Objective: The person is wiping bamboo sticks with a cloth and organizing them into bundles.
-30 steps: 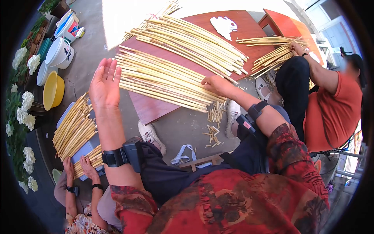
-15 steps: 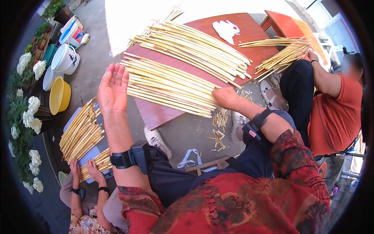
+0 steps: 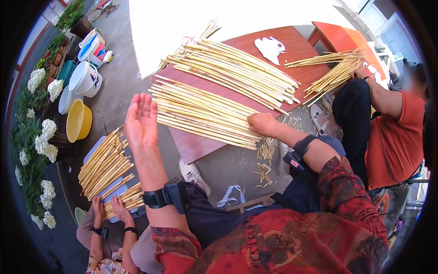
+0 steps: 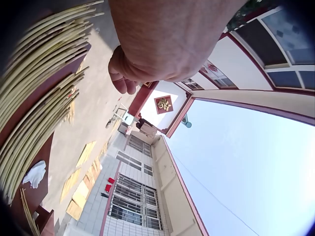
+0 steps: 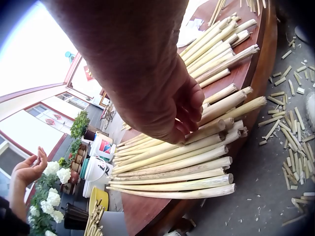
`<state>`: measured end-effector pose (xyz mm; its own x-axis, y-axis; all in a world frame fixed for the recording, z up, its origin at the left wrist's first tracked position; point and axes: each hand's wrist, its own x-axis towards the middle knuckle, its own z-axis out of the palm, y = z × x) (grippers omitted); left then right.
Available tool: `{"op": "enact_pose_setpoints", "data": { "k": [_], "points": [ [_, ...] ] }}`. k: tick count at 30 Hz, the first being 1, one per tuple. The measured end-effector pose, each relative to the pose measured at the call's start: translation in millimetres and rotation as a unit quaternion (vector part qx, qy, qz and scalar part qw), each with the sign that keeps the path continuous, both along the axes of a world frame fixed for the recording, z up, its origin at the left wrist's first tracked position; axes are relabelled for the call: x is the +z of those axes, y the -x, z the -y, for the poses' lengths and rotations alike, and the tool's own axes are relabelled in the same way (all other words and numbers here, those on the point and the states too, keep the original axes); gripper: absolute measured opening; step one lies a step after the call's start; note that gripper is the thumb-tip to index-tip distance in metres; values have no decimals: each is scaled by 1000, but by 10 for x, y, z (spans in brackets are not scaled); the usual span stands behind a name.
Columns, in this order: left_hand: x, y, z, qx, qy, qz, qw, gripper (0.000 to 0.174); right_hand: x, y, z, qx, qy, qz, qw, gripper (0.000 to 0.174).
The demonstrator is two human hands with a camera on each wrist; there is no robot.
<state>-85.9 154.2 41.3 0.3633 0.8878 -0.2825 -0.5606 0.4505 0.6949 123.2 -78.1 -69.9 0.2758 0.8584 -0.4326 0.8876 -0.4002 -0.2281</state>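
In the head view my left hand is raised at the left end of the nearer row of pale stalks, palm up, fingers extended, holding nothing. My right hand is at that row's right end. The right wrist view shows the fingers of my right hand curled down with thumb and fingertips around a stalk near its cut end. A second row of stalks lies farther back on the dark red table. The left wrist view shows part of my left hand, away from the stalks.
White plastic lies on the table. Short cut pieces litter the floor. A person in orange handles stalks at right; another person's hands rest by a stalk pile at lower left. Buckets and a yellow basin stand at left.
The head view has shifted, so the scene sits lower and farther right. My right hand's fingers have curled in at the stalk ends; my left palm stays raised.
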Motion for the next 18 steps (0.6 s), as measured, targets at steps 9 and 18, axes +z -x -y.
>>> {"op": "enact_pose_setpoints", "data": {
  "k": [9, 18],
  "points": [
    [-13, -114, 15, -20, 12, 29, 999, 27, -75, -464, 16, -163, -74, 9, 984, 17],
    [-20, -205, 56, -27, 10, 42, 999, 29, -269, -534, -410, -154, -57, 87, 983, 21]
  ]
}}
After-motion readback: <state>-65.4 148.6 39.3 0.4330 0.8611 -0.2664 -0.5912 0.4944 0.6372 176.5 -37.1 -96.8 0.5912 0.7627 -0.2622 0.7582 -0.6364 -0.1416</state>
